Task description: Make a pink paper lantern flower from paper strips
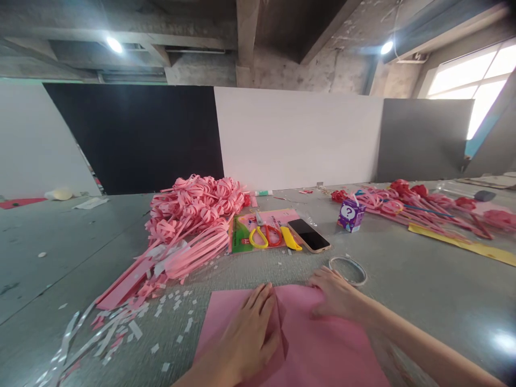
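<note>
A large pink paper sheet [322,344] lies before me, with a raised fold or overlapping edge running down near its middle. My left hand [253,330] presses on the left part beside that fold, fingers stretched out and flat. At the sheet's far right edge, my right hand [332,293] has its fingers bent over the paper and seems to grip it; the thumb side is partly hidden. Just beyond the right hand rests a roll of tape [349,270]. Past the sheet are scissors [265,236] with yellow and red handles, a yellow utility knife [291,239] and a phone [309,235].
A heap of pink paper-strip flowers [197,209] stands at the left, with white scraps [177,301] scattered nearby. To the right are a purple drink carton [351,216], more pink strips [403,204] and a yellow strip [463,244]. Upright panels [298,140] stand behind.
</note>
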The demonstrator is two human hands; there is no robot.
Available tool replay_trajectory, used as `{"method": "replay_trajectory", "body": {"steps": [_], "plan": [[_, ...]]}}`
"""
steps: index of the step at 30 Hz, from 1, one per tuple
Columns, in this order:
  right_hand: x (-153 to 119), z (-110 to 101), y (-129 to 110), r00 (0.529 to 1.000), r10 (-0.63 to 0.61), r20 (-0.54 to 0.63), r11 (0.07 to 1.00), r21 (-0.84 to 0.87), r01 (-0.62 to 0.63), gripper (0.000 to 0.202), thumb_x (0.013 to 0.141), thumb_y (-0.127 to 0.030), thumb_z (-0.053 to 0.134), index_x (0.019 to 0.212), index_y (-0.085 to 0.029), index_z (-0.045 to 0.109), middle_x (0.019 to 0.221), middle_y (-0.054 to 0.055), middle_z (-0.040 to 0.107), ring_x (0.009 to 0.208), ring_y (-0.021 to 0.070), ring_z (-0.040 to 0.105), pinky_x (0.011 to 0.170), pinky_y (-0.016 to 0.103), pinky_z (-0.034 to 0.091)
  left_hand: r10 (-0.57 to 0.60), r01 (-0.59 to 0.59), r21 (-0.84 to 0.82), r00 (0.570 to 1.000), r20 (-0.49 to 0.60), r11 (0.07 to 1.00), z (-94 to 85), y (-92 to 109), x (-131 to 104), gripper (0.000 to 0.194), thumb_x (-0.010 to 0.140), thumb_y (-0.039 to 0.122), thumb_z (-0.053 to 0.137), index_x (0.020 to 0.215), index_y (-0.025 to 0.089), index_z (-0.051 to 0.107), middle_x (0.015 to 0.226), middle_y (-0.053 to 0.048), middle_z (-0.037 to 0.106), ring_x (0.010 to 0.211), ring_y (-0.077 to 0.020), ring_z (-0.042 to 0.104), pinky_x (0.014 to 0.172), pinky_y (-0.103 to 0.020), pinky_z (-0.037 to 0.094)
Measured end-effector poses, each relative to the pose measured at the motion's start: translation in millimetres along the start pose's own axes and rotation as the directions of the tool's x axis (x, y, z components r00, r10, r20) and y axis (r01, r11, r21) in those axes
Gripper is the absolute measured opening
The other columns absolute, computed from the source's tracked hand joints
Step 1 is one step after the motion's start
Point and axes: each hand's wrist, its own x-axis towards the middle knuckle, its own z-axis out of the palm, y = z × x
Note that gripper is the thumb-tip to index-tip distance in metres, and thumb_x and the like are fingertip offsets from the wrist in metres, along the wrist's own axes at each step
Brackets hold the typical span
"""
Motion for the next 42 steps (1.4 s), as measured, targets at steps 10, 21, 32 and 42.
{"method": "replay_trajectory", "body": {"steps": [10, 21, 32, 42], "plan": [[5.8, -7.6, 43.5, 0.969, 0.216, -0.118, 0.916, 0.369, -0.159, 0.020, 0.066, -0.027, 0.054, 0.084, -0.020, 0.050, 0.050, -0.007, 0.046, 0.049, 0.0118, 0.044, 0.046, 0.020, 0.030, -0.087, 0.087, 0.004, 0.996, -0.037, 0.996, 8.4, 6.6, -1.3, 0.055, 0.085, 0.031, 0.031, 0.134, 0.011, 0.016, 0.141, -0.008, 0.011, 0.128, -0.0221, 0.012, 0.105, -0.037, 0.018], [-14.8, 25.3, 29.2, 0.923, 0.279, -0.266, 0.944, 0.255, -0.211, 0.029, 0.066, -0.023, 0.043, 0.094, -0.019, 0.044, 0.050, -0.007, 0.042, 0.048, 0.0142, 0.045, 0.049, 0.023, 0.033, -0.099, 0.099, -0.010, 0.995, 0.009, 0.995, 5.2, 9.6, -0.3, 0.052, 0.086, 0.031, 0.025, 0.134, 0.012, 0.017, 0.141, -0.006, 0.010, 0.128, -0.0212, 0.012, 0.105, -0.038, 0.018], [-23.0, 36.5, 21.3, 0.926, 0.208, -0.316, 0.949, 0.295, -0.112, 0.031, 0.063, -0.017, 0.039, 0.094, -0.018, 0.041, 0.065, -0.001, 0.058, 0.061, 0.0166, 0.056, 0.064, 0.027, 0.041, -0.119, 0.119, 0.012, 0.993, 0.023, 0.993, 5.4, 10.4, 1.8, 0.053, 0.085, 0.030, 0.027, 0.133, 0.009, 0.020, 0.140, -0.008, 0.016, 0.127, -0.0213, 0.016, 0.104, -0.038, 0.020], [-27.9, 34.1, 21.0, 0.901, 0.264, -0.344, 0.938, 0.308, -0.158, 0.029, 0.072, -0.026, 0.040, 0.099, -0.017, 0.040, 0.060, -0.002, 0.057, 0.056, 0.0159, 0.053, 0.062, 0.027, 0.041, -0.179, 0.179, 0.021, 0.984, -0.014, 0.984, 9.4, 8.4, -2.6, 0.056, 0.086, 0.041, 0.022, 0.133, 0.010, 0.021, 0.140, -0.009, 0.015, 0.127, -0.0224, 0.016, 0.104, -0.039, 0.021]]}}
